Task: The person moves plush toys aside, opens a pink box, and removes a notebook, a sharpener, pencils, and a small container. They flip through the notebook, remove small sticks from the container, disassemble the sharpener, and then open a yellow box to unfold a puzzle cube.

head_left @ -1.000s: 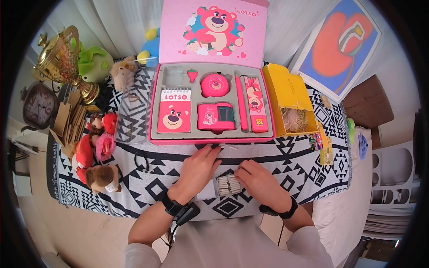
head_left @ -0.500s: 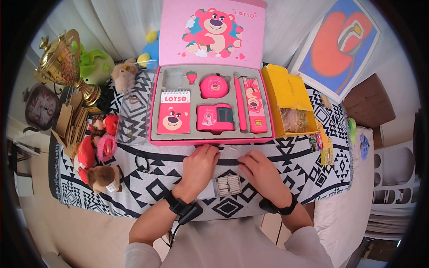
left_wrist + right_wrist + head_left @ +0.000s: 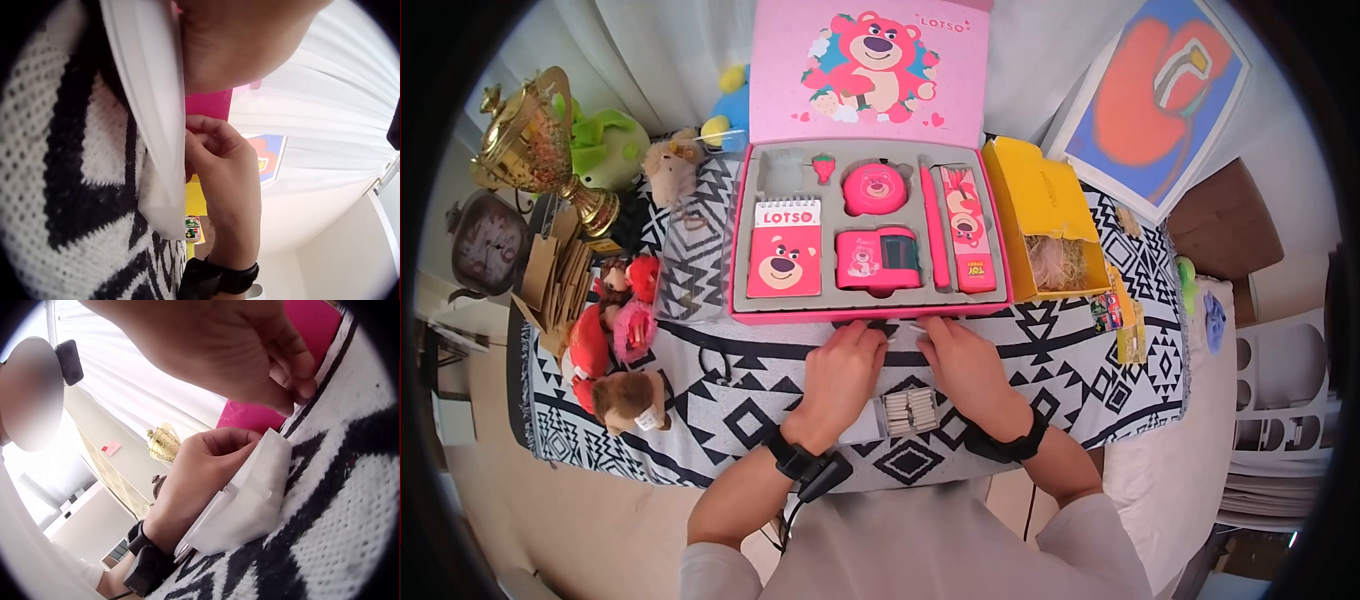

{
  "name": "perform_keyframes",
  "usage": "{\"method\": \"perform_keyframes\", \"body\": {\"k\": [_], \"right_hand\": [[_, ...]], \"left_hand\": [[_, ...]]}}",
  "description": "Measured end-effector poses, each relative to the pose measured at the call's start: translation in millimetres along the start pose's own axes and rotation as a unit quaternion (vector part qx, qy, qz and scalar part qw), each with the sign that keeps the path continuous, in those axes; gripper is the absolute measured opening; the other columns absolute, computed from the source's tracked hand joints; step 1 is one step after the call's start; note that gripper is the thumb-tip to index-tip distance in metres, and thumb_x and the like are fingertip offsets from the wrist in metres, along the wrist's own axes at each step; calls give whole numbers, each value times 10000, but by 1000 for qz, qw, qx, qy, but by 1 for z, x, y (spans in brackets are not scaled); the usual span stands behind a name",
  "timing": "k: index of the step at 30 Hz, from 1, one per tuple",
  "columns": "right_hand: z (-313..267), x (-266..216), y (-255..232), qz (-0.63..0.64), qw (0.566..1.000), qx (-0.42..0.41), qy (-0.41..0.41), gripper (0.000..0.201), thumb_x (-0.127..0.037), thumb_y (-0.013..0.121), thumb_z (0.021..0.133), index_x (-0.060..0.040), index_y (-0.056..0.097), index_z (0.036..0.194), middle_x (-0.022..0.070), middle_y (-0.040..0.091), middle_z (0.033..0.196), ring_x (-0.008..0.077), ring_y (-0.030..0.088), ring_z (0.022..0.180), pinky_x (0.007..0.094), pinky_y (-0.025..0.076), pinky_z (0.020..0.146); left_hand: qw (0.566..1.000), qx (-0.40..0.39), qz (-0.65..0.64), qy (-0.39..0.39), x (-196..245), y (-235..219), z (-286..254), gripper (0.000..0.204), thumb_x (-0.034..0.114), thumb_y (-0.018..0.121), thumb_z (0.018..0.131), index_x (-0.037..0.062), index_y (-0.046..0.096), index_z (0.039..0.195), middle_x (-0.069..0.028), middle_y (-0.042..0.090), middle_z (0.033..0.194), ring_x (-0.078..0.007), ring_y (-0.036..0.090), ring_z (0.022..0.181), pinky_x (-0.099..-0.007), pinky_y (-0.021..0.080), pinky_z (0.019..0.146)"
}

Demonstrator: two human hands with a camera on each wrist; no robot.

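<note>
On the patterned cloth, a small clear case (image 3: 910, 412) holds rows of short white sticks; its pale open lid (image 3: 862, 424) lies to its left. Up by the pink box's front edge, my left hand (image 3: 845, 375) has curled fingers, with a short white stick (image 3: 890, 340) showing at the fingertips. My right hand (image 3: 965, 370) pinches at another white stick (image 3: 917, 327) on the cloth, just right of the left hand. Both wrist views show the pale case large in front, hiding parts of the hands. The right hand's thumb and fingers (image 3: 300, 394) come together in the right wrist view.
Behind the hands, a pink gift box (image 3: 870, 316) stands open with a notepad (image 3: 785, 260) and other stationery. A yellow box (image 3: 1045, 215) is to its right. Plush toys (image 3: 630, 400) and a gold trophy (image 3: 540, 150) stand left. A black loop (image 3: 715, 362) lies on the cloth.
My right hand has moved from the case, up and left, to the white stick near the pink box. My left hand has stayed almost in place.
</note>
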State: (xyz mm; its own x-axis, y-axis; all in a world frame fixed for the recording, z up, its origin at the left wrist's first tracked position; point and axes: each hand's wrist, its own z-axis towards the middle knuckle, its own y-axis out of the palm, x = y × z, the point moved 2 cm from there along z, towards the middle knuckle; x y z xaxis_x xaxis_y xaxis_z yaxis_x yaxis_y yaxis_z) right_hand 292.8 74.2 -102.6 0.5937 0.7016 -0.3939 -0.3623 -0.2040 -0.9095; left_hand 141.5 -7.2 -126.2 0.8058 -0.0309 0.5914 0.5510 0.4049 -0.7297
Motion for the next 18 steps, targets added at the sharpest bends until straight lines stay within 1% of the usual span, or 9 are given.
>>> {"method": "perform_keyframes", "body": {"k": [1, 2, 4, 8, 11, 13, 14, 16, 18], "right_hand": [[2, 0, 1, -11, 1000, 27, -8, 107, -121, 643, 857, -59, 578, 916, 119, 638, 837, 325, 643, 753, 423, 514, 619], [3, 0, 2, -10, 1000, 27, -8, 107, -121, 643, 857, -59, 578, 916, 119, 638, 837, 325, 643, 753, 423, 514, 619], [4, 0, 2, -31, 999, 16, 3, 104, -120, 638, 857, -62, 580, 921, 119, 644, 835, 326, 645, 757, 422, 513, 606], [3, 2, 0, -27, 1000, 4, 12, 99, -115, 646, 847, -73, 596, 921, 117, 645, 825, 329, 643, 744, 423, 510, 596], [-1, -2, -8, 4, 1000, -14, 5, 104, -144, 638, 850, -58, 591, 884, 116, 614, 836, 310, 645, 768, 417, 524, 616], [-9, -10, -20, 63, 993, -87, -57, 96, -130, 661, 833, -51, 609, 852, 97, 576, 845, 299, 626, 778, 405, 519, 635], [-14, -12, -23, 63, 992, -89, -57, 96, -130, 661, 833, -51, 609, 852, 97, 576, 845, 299, 626, 778, 405, 519, 635], [-23, -15, -28, 128, 982, -103, -91, 102, -100, 685, 809, -40, 626, 865, 89, 536, 863, 286, 600, 814, 388, 508, 676], [-28, -14, -31, 111, 985, -84, -100, 106, -87, 690, 801, -36, 629, 872, 91, 534, 876, 284, 591, 830, 382, 502, 694]], "left_hand": [[1000, 1, 2, 4, 1, -2, 0, 81, 99, 670, 821, 67, 636, 888, -84, 598, 839, -283, 635, 774, -412, 533, 591], [1000, 0, 3, 3, 3, -6, -1, 81, 99, 670, 821, 67, 636, 888, -84, 598, 839, -283, 635, 774, -412, 533, 591], [998, 37, -44, 12, 8, -14, -1, 112, 56, 722, 779, 74, 659, 870, -58, 598, 797, -261, 619, 675, -364, 508, 565], [996, 46, -69, 17, 3, -17, -3, 120, 30, 729, 767, 66, 657, 856, -51, 589, 788, -243, 608, 655, -346, 499, 559], [996, 43, -71, 13, 3, -19, -3, 114, 25, 726, 767, 61, 656, 849, -50, 591, 788, -239, 608, 653, -348, 496, 561], [996, 40, -79, 14, 3, -19, -3, 116, 25, 727, 764, 60, 652, 846, -47, 598, 794, -239, 607, 653, -346, 499, 568], [996, 41, -80, 13, 3, -19, -4, 116, 25, 727, 764, 60, 652, 846, -47, 598, 794, -239, 607, 653, -346, 499, 568], [995, 43, -84, 16, 3, -19, -4, 118, 24, 726, 760, 59, 649, 843, -44, 608, 803, -241, 608, 658, -347, 500, 574], [995, 45, -85, 18, 2, -19, -3, 117, 25, 726, 760, 60, 649, 842, -45, 611, 806, -244, 609, 664, -350, 500, 577]]}}
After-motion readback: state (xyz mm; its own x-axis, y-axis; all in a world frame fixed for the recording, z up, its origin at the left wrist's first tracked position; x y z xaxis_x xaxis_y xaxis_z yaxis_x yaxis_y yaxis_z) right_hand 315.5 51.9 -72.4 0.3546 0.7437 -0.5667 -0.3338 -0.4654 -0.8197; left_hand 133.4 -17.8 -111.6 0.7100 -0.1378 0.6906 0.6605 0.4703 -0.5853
